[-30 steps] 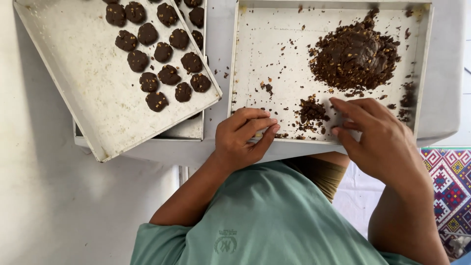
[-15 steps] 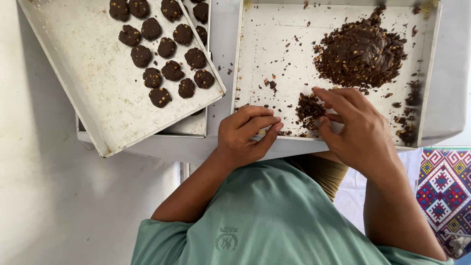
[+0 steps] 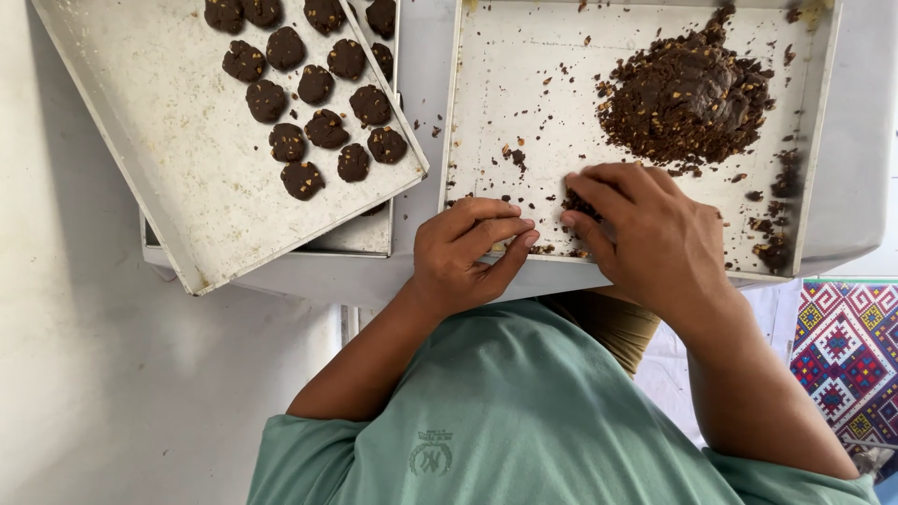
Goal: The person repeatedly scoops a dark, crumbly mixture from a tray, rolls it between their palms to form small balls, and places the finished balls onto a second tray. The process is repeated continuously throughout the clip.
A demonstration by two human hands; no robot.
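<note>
Pinched between the fingertips of the right hand [image 3: 655,234] is a small clump of dark dough [image 3: 582,204], the grip closed on it just above the near edge of a pale metal tray [image 3: 524,93]. Close beside it, the left hand [image 3: 472,252] rests at the tray's front rim with its fingers curled loosely inward and nothing clearly held; whether something small lies under them cannot be told. Both hands nearly meet, the left fingertips pointing toward the right thumb. Farther back on the same tray sits a big heap of dark brown dough [image 3: 687,93] speckled with pale nut bits, well apart from the hands, and loose crumbs [image 3: 514,154] are scattered over the tray floor, thicker along its right side. To the left, a second tray [image 3: 178,178] lies tilted across a third one beneath it, and on its far part stand rows of small round dough balls [image 3: 323,103], set close together without touching much. Both trays rest on a pale grey tabletop [image 3: 861,168]. Below the hands a green shirt [image 3: 505,421] fills the foreground, and a patterned cloth [image 3: 847,360] in red, purple and white shows at the lower right.
</note>
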